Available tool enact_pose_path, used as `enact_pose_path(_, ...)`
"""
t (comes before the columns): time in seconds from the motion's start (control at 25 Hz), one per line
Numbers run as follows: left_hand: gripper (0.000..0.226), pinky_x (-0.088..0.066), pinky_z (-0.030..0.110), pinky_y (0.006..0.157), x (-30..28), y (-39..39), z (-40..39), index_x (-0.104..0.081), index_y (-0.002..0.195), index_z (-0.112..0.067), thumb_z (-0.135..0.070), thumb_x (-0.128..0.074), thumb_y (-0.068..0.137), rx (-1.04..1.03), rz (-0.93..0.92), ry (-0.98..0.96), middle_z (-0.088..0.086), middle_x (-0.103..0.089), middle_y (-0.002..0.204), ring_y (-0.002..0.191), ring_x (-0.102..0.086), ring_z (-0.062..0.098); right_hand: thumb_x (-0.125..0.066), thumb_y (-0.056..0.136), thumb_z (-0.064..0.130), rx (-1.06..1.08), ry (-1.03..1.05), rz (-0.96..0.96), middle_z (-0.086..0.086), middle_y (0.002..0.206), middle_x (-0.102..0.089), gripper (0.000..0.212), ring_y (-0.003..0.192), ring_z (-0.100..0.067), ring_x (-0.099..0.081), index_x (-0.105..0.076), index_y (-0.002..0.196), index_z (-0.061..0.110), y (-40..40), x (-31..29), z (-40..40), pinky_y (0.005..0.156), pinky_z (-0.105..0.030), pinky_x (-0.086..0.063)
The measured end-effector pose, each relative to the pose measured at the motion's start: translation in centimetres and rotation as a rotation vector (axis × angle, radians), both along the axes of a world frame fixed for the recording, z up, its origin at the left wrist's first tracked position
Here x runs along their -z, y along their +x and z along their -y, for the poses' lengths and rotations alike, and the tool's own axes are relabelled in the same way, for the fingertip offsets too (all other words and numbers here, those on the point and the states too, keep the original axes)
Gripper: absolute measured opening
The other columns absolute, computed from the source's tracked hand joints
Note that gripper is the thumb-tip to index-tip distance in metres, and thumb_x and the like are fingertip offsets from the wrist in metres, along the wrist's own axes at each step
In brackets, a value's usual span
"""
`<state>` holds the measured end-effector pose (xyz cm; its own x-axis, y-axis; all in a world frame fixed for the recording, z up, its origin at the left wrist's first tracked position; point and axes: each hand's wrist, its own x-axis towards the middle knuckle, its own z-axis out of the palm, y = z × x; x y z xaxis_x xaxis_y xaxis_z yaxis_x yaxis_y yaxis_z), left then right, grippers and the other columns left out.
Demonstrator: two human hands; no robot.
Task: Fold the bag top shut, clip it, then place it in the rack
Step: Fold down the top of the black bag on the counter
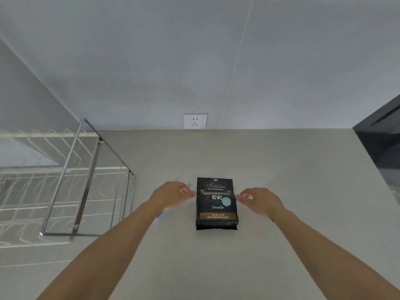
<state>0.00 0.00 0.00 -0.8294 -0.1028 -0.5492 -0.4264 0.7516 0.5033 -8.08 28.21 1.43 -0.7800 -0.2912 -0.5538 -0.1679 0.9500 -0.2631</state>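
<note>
A black coffee bag (217, 204) is seen lying flat on the grey desk (281, 169), midway between its left and right edges. It is flanked by the left hand (173, 192) and right hand (260, 201), whose loosely open fingers (242, 196) hold nothing. A wire rack (65, 180) is set at the desk's left edge.

Both bare forearms extend forward from the lower frame corners and converge toward the centre. The left hand (173, 192) is palm-down, fingers loosely curled, fingertips pointing right. The right hand (258, 199) mirrors it, fingertips pointing left (both slightly motion-blurred). Neither hand grips anything; the two hands are well apart.
</note>
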Motion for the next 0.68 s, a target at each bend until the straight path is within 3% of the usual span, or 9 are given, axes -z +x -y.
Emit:
enact_pose_path(0.16, 0.041, -0.052, 0.037, 0.088, 0.5, -2.6, -1.2, -0.073, 0.101, -0.026, -0.058, -0.055, 0.082, -0.008, 0.074, 0.042, -0.006, -0.071, 0.104, 0.097, -0.063, 0.016, -0.050, 0.087, 0.057, 0.218, -0.191, 0.185, 0.004, 0.121, -0.068, 0.045, 0.098, -0.016, -0.056, -0.066, 0.115, 0.026, -1.3, 1.5, 1.6, 0.078, -0.030, -0.043)
enact_pose_path(0.32, 0.035, -0.055, 0.040, 0.079, 1.6, -3.6, -1.6, -0.073, 0.085, -0.014, -0.047, -0.064, 0.082, -0.030, 0.081, 0.098, 0.004, -0.072, 0.083, 0.083, -0.068, 0.023, -0.066, 0.085, 0.038, 0.432, -0.390, 0.286, -0.004, 0.112, -0.069, 0.027, 0.100, -0.021, -0.060, -0.067, 0.104, 0.018, -1.9, 3.0, 2.4, 0.081, -0.032, -0.049)
enact_pose_path(0.48, 0.024, -0.048, 0.027, 0.061, 1.8, -3.2, -2.1, -0.070, 0.080, -0.007, -0.030, -0.066, 0.085, -0.151, 0.053, 0.186, 0.012, -0.074, 0.085, 0.061, -0.062, 0.018, -0.071, 0.084, 0.022, 0.589, -0.554, 0.359, -0.011, 0.099, -0.071, 0.021, 0.080, -0.018, -0.060, -0.065, 0.098, 0.010, -1.5, 3.3, 2.5, 0.070, -0.032, -0.048)
enact_pose_path(0.68, 0.010, -0.042, 0.013, 0.047, 0.2, -1.3, -2.9, -0.063, 0.084, -0.009, -0.017, -0.065, 0.089, -0.259, -0.001, 0.307, 0.009, -0.066, 0.082, 0.065, -0.058, 0.017, -0.071, 0.082, 0.017, 0.622, -0.641, 0.314, -0.006, 0.089, -0.073, 0.011, 0.080, -0.019, -0.062, -0.064, 0.087, 0.010, 0.4, 2.2, 1.9, 0.066, -0.031, -0.047)
